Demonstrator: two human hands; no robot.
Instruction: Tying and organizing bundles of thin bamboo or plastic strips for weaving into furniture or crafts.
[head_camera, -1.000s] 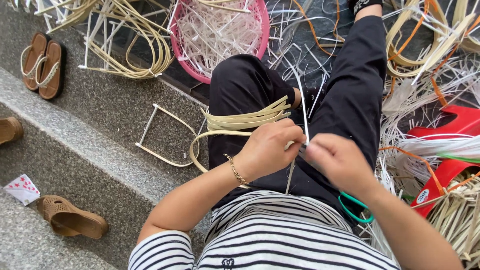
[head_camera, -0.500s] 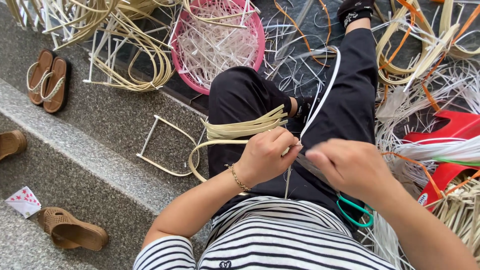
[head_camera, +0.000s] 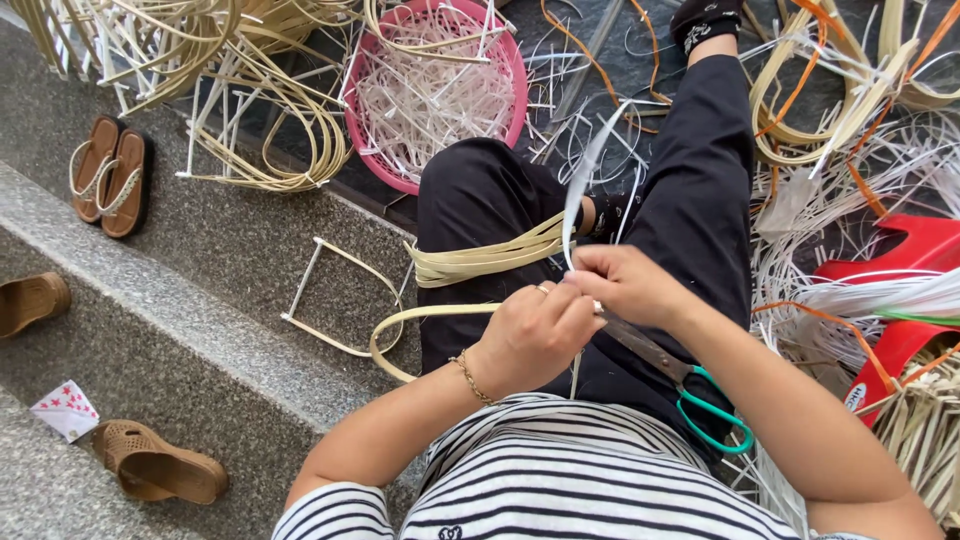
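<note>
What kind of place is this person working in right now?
Probably an outdoor, home-style basket-weaving spot on stone steps. Heaps of cane strips lie around, a pink basin holds white offcuts, and sandals sit on the step. Both hands work a white strip.

1. The shirt (head_camera: 590, 480) is striped black and white.
2. The trousers (head_camera: 690, 190) are plain black.
3. The scissors (head_camera: 690, 385) have dull grey blades and green handle loops.
4. The basin (head_camera: 400, 160) is pink, and the cut strips (head_camera: 440, 95) in it are white.
5. The bent strips (head_camera: 480, 262) across the lap are pale yellow-tan.
6. The thin strip (head_camera: 580, 190) rising from the hands is whitish grey.
7. The bracelet (head_camera: 468, 375) is gold.
8. The plastic stool (head_camera: 920, 270) is red.
9. The sandals (head_camera: 110, 180) are brown with pale straps.
10. The stone steps (head_camera: 150, 300) are speckled grey.
</note>
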